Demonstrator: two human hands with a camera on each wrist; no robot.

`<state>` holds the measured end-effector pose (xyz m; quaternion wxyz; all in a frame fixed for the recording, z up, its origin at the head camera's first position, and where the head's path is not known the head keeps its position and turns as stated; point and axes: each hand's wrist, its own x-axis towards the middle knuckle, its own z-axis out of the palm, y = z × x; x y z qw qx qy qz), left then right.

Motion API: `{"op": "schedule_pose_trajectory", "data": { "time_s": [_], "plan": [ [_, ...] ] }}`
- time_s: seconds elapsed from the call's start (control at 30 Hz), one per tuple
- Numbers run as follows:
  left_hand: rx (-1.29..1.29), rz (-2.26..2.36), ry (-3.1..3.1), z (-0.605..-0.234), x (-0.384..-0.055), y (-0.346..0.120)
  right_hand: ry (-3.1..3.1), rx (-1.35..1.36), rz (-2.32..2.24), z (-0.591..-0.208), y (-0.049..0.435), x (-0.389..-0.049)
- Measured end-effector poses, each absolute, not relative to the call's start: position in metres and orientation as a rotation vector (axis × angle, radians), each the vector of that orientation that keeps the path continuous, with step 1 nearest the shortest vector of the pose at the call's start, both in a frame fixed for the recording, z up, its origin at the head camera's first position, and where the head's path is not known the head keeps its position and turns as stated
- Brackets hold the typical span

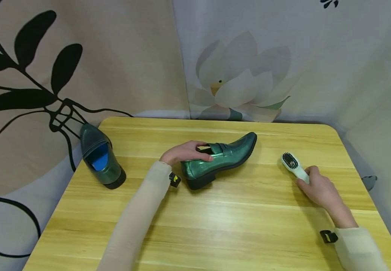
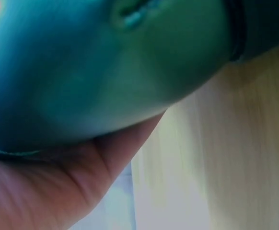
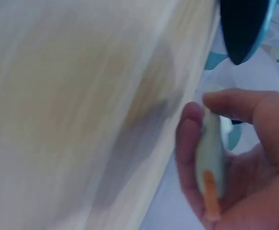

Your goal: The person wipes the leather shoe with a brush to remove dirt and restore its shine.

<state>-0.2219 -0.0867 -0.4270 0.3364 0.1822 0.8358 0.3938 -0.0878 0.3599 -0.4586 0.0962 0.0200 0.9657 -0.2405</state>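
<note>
My left hand [image 1: 190, 151] grips a glossy dark green loafer [image 1: 227, 156] around its opening at the heel end, thumb on the near side. The toe points right and is tilted up. In the left wrist view the shoe's green heel [image 2: 106, 72] fills most of the picture, with part of the hand [image 2: 67, 182] under it. Over the right of the table, my right hand [image 1: 322, 190] holds a small white brush [image 1: 295, 167] by its handle, black bristles facing up. The right wrist view shows fingers and thumb around the pale handle [image 3: 210, 153], which has an orange strip.
A second green loafer [image 1: 102, 158] with a blue insole stands at the left edge of the wooden table [image 1: 236, 229]. Behind the table hangs a pale curtain [image 1: 131, 56] printed with dark leaves and a white flower.
</note>
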Motion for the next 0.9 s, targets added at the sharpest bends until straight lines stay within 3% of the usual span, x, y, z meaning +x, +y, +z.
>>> {"op": "schedule_pose_trajectory", "data": {
  "time_s": [0.3, 0.63, 0.9],
  "plan": [
    [0.483, 1.016, 2.299, -0.426, -0.218, -0.099, 2.853, -0.05, -1.185, -0.441, 0.305, -0.092],
    [0.444, 1.235, 2.447, -0.448, -0.205, -0.104, 2.919, -0.111, -1.219, -0.439, 0.238, -0.102],
    [0.49, 1.587, 2.435, -0.465, -0.192, -0.113, 2.9, -0.13, -1.189, -0.442, 0.217, -0.107]
  ]
}}
